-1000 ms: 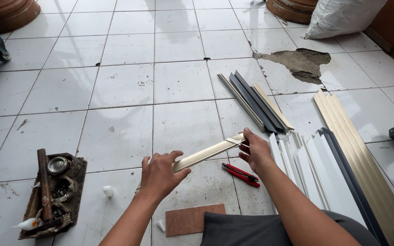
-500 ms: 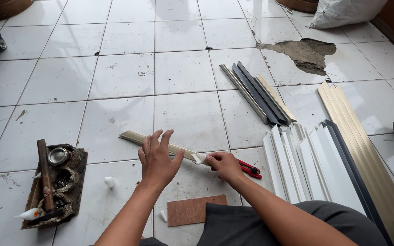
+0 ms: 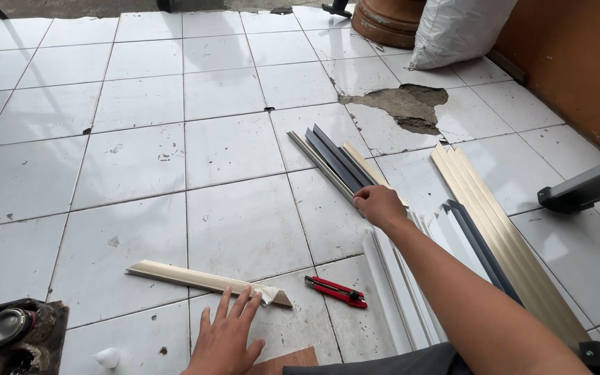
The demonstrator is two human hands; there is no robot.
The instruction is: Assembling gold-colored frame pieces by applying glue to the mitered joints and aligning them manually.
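White floor tiles (image 3: 133, 160), one patch broken (image 3: 404, 107); our right hand (image 3: 378, 205) has moved onto the dark trim strips (image 3: 335, 161), grasping; left hand (image 3: 227, 340) flat, released, on the beige strip (image 3: 203, 279).

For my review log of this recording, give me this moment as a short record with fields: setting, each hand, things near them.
setting: white tiled floor with a broken patch
left hand: left hand flat on the floor, fingers touching a cream trim strip lying there
right hand: right hand reaching to the near end of a bundle of dark and cream strips; grasp cannot be told
near hands: red utility knife; white strips; long beige strips
left edge: wooden tray with a small tin
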